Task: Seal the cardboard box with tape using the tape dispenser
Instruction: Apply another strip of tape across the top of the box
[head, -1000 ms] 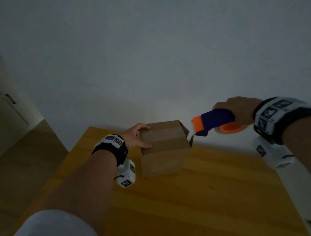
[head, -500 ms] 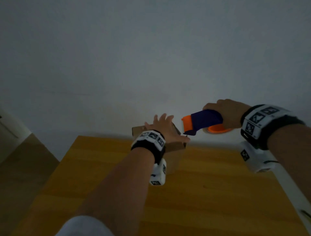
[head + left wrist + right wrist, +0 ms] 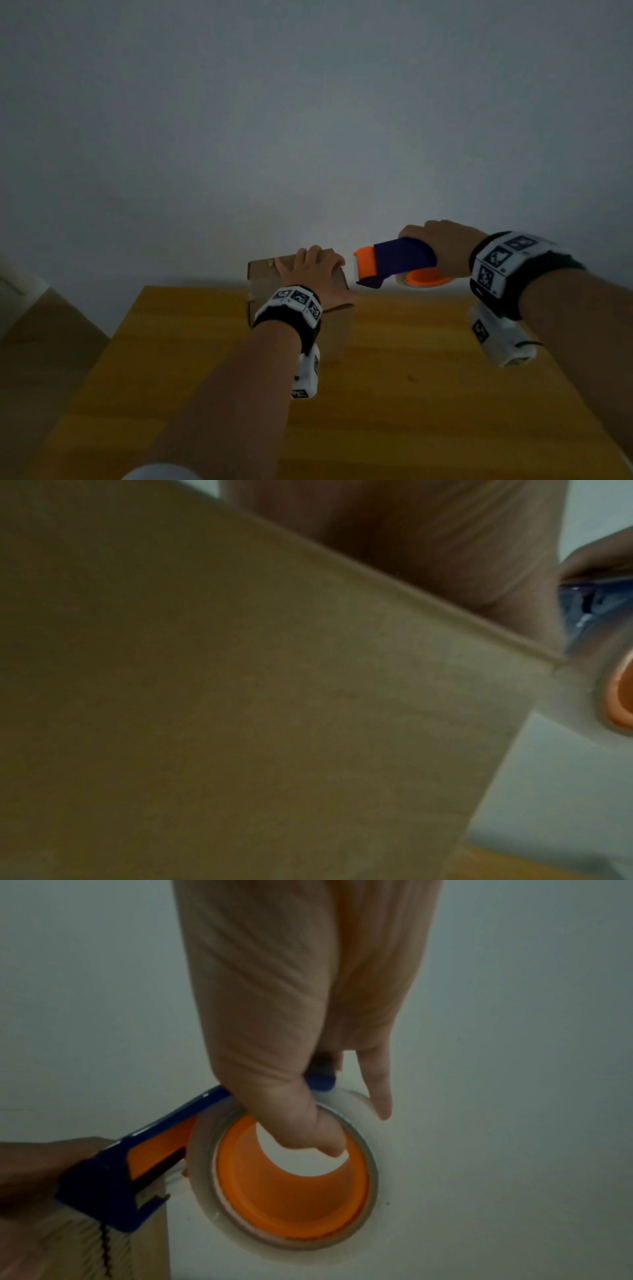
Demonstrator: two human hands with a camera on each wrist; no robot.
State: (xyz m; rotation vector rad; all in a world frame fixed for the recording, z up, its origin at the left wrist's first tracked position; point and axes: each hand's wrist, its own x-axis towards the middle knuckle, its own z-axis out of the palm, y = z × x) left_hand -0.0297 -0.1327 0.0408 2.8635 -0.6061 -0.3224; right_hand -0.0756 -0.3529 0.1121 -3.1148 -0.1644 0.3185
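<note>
A small brown cardboard box (image 3: 263, 277) stands at the far edge of the wooden table (image 3: 411, 394). My left hand (image 3: 308, 270) lies flat on its top, pressing the flaps down. My right hand (image 3: 440, 245) grips the blue and orange tape dispenser (image 3: 394, 262), whose orange front end is level with the box top, just off its right edge. In the right wrist view my thumb hooks through the orange core of the clear tape roll (image 3: 366, 1123), and the dispenser's toothed blade (image 3: 103, 1240) sits against the box (image 3: 150, 1250). The left wrist view is filled by the box's side (image 3: 240, 696).
A plain grey-white wall (image 3: 308, 137) rises directly behind the table's far edge. The floor (image 3: 41, 359) drops away beyond the table's left edge. The near half of the tabletop holds only my forearms.
My left hand left the box's left side and now lies flat on its top. The dispenser came lower and closer to the box's right edge.
</note>
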